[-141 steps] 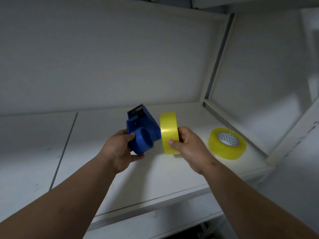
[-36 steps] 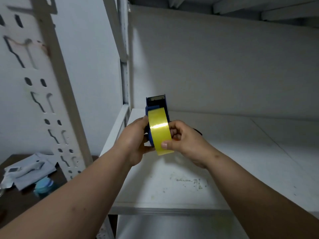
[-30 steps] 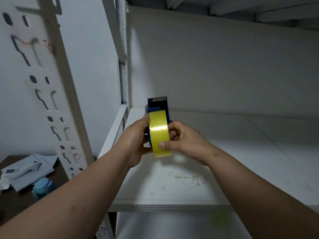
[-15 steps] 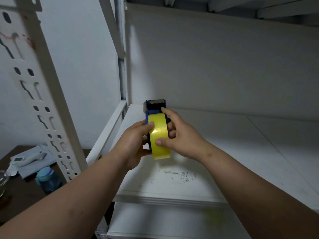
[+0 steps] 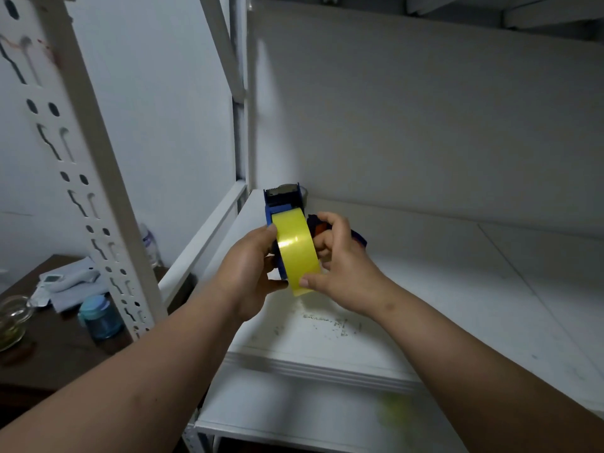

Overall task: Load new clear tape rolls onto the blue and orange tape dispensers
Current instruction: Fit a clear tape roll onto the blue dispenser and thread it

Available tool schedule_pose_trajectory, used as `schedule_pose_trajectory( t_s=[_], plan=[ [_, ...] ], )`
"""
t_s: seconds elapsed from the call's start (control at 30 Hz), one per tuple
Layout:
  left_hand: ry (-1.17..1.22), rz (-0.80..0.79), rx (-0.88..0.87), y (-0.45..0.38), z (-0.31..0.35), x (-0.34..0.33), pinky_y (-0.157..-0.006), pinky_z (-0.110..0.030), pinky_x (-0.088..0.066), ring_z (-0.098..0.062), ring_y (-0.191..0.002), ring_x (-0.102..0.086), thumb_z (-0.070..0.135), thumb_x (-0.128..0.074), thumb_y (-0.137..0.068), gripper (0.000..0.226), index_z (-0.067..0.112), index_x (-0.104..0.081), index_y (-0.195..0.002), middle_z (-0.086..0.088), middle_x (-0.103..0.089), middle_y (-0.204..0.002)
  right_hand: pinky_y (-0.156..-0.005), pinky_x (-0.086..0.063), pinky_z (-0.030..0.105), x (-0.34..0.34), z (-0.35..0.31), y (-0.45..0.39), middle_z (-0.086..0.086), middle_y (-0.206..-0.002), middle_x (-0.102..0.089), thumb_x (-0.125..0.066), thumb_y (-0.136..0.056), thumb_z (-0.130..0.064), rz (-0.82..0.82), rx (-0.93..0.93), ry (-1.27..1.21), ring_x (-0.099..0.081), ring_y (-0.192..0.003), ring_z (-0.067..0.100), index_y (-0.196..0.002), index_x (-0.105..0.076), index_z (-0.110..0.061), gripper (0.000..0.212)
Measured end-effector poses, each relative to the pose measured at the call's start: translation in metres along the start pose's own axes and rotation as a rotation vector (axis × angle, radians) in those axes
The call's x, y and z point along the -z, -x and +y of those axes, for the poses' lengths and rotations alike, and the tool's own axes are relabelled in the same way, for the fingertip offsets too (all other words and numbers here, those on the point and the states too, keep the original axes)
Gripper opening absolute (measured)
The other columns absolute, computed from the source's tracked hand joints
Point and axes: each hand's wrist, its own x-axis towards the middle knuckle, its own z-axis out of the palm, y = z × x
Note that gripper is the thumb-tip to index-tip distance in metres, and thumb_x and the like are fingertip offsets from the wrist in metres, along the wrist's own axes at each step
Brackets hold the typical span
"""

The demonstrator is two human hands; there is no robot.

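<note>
The left hand (image 5: 248, 269) is gripping the blue tape dispenser (image 5: 282, 204) from its left side, thumb lying along the edge of the yellowish clear tape roll (image 5: 295, 253), which is sitting on the dispenser, held up in the air above the white shelf (image 5: 425, 289). The right hand (image 5: 340, 266) is closing around the roll's right side, its thumb pressing the lower edge and its fingers curling behind, where something dark with a touch of orange is peeking out; what that is cannot be told. The roll seems seated, so the step in hand is likely finding and freeing the tape's end. Next, that end will probably need drawing up to the toothed cutter at the top. Nothing is crowding the hands. Off to the left, past the slotted rack upright (image 5: 85, 178), a dark bench (image 5: 58, 348) is carrying a blue-lidded jar (image 5: 99, 317), a glass jar (image 5: 11, 322) and a white handheld device (image 5: 70, 279).
</note>
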Motion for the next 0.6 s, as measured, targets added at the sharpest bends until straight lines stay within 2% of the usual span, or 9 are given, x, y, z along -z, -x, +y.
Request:
schedule_pose_trajectory(
  t_s=[0.1, 0.2, 0.3, 0.37, 0.43, 0.47, 0.53, 0.6],
  plan=[
    [0.062, 0.028, 0.024, -0.004, 0.001, 0.001, -0.085, -0.056, -0.055, -0.030, -0.096, -0.066, 0.037, -0.046, -0.099, 0.035, 0.015, -0.066, -0.117, -0.006, -0.067, -0.094, -0.089, -0.049, 0.037, -0.007, 0.004, 0.005, -0.005, -0.111, -0.052, -0.079, -0.068, -0.019, 0.006, 0.068, 0.108, -0.055, -0.103, 0.013, -0.133, -0.008, -0.051, 0.101],
    [0.063, 0.028, 0.060, -0.010, 0.004, 0.005, -0.079, -0.055, -0.058, -0.029, -0.095, -0.068, 0.035, -0.048, -0.099, 0.034, 0.013, -0.064, -0.119, -0.011, -0.067, -0.103, -0.087, -0.049, 0.037, -0.008, 0.006, 0.003, -0.013, -0.107, -0.051, -0.075, -0.071, -0.018, -0.015, 0.090, 0.164, -0.055, -0.099, 0.009, -0.138, -0.002, -0.050, 0.105],
    [0.035, 0.008, 0.062, -0.014, 0.009, 0.012, -0.066, -0.047, -0.059, -0.027, -0.085, -0.068, 0.029, -0.049, -0.099, 0.027, 0.013, -0.066, -0.112, -0.009, -0.066, -0.094, -0.074, -0.048, 0.023, -0.005, 0.003, -0.005, -0.014, -0.097, -0.055, -0.078, -0.069, -0.028, -0.088, -0.033, 0.007, -0.059, -0.083, 0.001, -0.141, -0.008, -0.047, 0.102],
    [0.024, -0.019, 0.068, -0.014, 0.012, 0.019, -0.071, -0.051, -0.059, -0.028, -0.087, -0.067, 0.023, -0.049, -0.099, 0.024, 0.013, -0.067, -0.112, -0.010, -0.067, -0.094, -0.075, -0.051, 0.027, -0.003, -0.002, -0.012, -0.004, -0.094, -0.061, -0.073, -0.075, -0.039, -0.079, -0.122, -0.089, -0.061, -0.083, 0.006, -0.142, -0.025, -0.032, 0.082],
    [0.012, -0.050, 0.081, -0.016, 0.013, 0.025, -0.089, -0.061, -0.052, -0.032, -0.096, -0.065, 0.017, -0.051, -0.098, 0.026, 0.011, -0.065, -0.120, -0.014, -0.069, -0.105, -0.082, -0.051, 0.035, -0.005, -0.009, -0.018, 0.002, -0.097, -0.065, -0.062, -0.083, -0.048, -0.064, -0.180, -0.063, -0.063, -0.089, 0.014, -0.127, -0.049, -0.024, 0.052],
    [0.007, -0.061, 0.081, -0.017, 0.014, 0.028, -0.094, -0.065, -0.048, -0.033, -0.099, -0.064, 0.012, -0.052, -0.096, 0.029, 0.011, -0.063, -0.122, -0.016, -0.069, -0.110, -0.079, -0.050, 0.034, -0.007, -0.012, -0.020, 0.002, -0.096, -0.065, -0.059, -0.085, -0.048, -0.066, -0.194, -0.030, -0.062, -0.086, 0.014, -0.116, -0.056, -0.023, 0.041],
    [-0.002, -0.083, 0.066, -0.019, 0.016, 0.032, -0.096, -0.067, -0.045, -0.033, -0.099, -0.063, 0.002, -0.052, -0.092, 0.035, 0.011, -0.062, -0.123, -0.016, -0.069, -0.110, -0.073, -0.048, 0.030, -0.013, -0.015, -0.021, -0.001, -0.093, -0.064, -0.059, -0.088, -0.042, -0.086, -0.211, -0.007, -0.059, -0.080, 0.011, -0.106, -0.061, -0.019, 0.029],
    [-0.018, -0.097, 0.049, -0.021, 0.017, 0.036, -0.093, -0.063, -0.049, -0.034, -0.102, -0.062, -0.006, -0.051, -0.088, 0.042, 0.014, -0.062, -0.123, -0.016, -0.067, -0.109, -0.081, -0.051, 0.032, -0.017, -0.015, -0.023, -0.001, -0.102, -0.066, -0.062, -0.087, -0.033, -0.120, -0.244, -0.040, -0.062, -0.092, 0.012, -0.111, -0.061, -0.017, 0.029]
  ],
)
